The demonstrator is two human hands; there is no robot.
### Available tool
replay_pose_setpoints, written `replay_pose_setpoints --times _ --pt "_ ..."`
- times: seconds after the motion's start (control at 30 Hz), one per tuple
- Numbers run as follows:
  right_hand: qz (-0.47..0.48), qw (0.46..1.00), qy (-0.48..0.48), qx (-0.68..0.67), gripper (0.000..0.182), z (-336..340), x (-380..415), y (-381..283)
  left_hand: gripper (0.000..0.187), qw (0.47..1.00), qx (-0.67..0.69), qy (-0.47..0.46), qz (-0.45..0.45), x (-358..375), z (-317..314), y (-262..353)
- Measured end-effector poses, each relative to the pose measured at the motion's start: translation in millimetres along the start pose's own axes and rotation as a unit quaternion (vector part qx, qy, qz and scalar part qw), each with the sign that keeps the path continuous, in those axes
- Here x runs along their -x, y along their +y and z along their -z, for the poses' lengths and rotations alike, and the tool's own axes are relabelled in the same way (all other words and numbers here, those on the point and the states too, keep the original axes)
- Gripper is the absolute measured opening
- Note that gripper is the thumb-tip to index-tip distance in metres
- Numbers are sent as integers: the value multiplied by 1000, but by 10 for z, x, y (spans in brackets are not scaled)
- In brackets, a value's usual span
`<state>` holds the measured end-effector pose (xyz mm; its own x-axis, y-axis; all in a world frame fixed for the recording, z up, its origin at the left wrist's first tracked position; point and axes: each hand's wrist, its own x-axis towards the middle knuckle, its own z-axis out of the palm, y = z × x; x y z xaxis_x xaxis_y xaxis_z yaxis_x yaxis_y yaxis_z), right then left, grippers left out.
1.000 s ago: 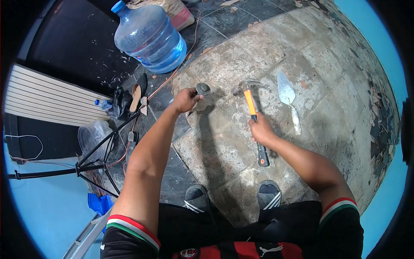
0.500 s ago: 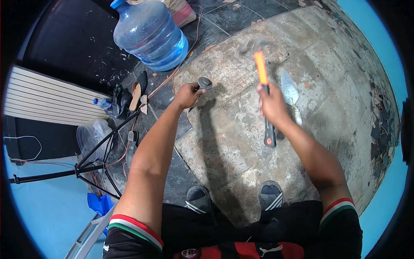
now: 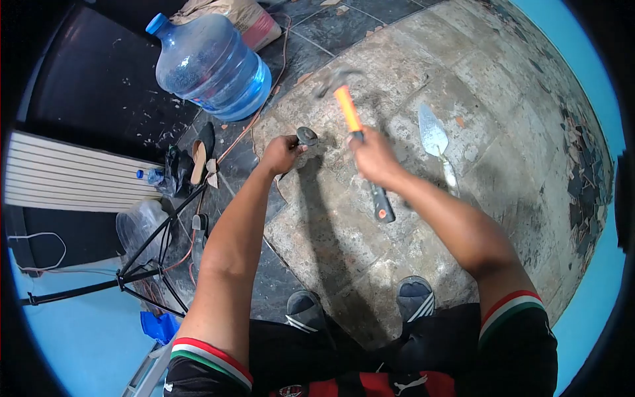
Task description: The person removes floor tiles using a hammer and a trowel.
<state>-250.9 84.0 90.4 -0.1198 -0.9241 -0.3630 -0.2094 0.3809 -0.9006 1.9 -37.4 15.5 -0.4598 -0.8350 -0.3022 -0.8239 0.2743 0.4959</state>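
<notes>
My left hand [image 3: 280,156] is closed around a chisel [image 3: 307,136]; its dark round guard and top show above my fingers, while the lower part is hidden. In my right hand [image 3: 377,157] is a claw hammer [image 3: 348,108], gripped by its orange and black handle. The hammer's head is blurred and hangs in the air, up and to the right of the chisel, apart from it. A pointed trowel [image 3: 433,132] with a whitish handle lies on the rough floor [image 3: 403,218] to the right of my right hand.
A large blue water bottle [image 3: 218,66] lies tilted at the upper left, near a paper sack [image 3: 251,23]. A cable [image 3: 246,129], a shoe [image 3: 200,155] and black tripod legs [image 3: 149,261] are on the left. Broken tile pieces [image 3: 585,192] line the right wall.
The hammer has swung left, toward the chisel, with my right hand. My left hand still grips the chisel. The whole view has shifted slightly.
</notes>
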Motion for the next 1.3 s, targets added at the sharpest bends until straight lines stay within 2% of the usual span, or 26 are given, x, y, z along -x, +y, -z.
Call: replay_pose_setpoints --times 0.07,0.1,0.2,0.23,0.3,0.33,0.4,0.43,0.53,0.6,0.67,0.77,0.93,1.07,1.17,1.27,1.3 --pt "74 994 79 3 24 199 -29 -51 41 1000 23 12 -9 -10 -22 -45" --pt "68 991 113 -17 25 242 5 -117 41 999 33 18 -13 -1 -21 -80" --pt "99 970 220 -41 27 -112 -47 291 41 999 34 16 -4 -3 -25 -84" --pt "142 959 239 55 30 -288 89 436 42 999 36 19 -3 -33 -43 -81" --pt "3 998 37 44 31 -210 170 296 43 999 38 21 -4 -39 -54 -91" --pt "-67 995 -65 36 32 -148 215 261 43 999 40 15 5 -33 -60 -56" --pt "-69 995 -53 38 32 -66 202 331 42 998 46 9 29 -25 -44 -41" --pt "-74 995 -52 37 32 -70 219 409 40 999 29 16 6 -34 -75 -89" --pt "-9 993 -18 118 33 92 218 681 39 999 30 -4 -33 51 -149 -20" --pt "-45 994 -28 92 32 278 296 630 35 997 28 -35 -65 215 -160 216" --pt "-72 993 -20 91 31 350 376 638 35 996 21 -76 -33 247 -229 269" --pt "-88 994 -17 70 29 393 404 665 37 998 0 -38 -56 266 -294 262" --pt "-82 995 -16 49 28 545 489 439 39 996 34 -34 -80 306 -292 184" --pt "-42 997 53 32 25 746 480 224 40 994 20 -70 -76 298 -255 169" --pt "-11 993 113 -20 24 778 484 167 39 997 -1 -48 -60 335 -188 228" --pt "40 978 204 11 24 421 453 478 40 998 38 -50 -17 297 -193 139" --pt "3 985 174 -3 25 255 551 505 41 998 40 -51 -21 284 -196 119"
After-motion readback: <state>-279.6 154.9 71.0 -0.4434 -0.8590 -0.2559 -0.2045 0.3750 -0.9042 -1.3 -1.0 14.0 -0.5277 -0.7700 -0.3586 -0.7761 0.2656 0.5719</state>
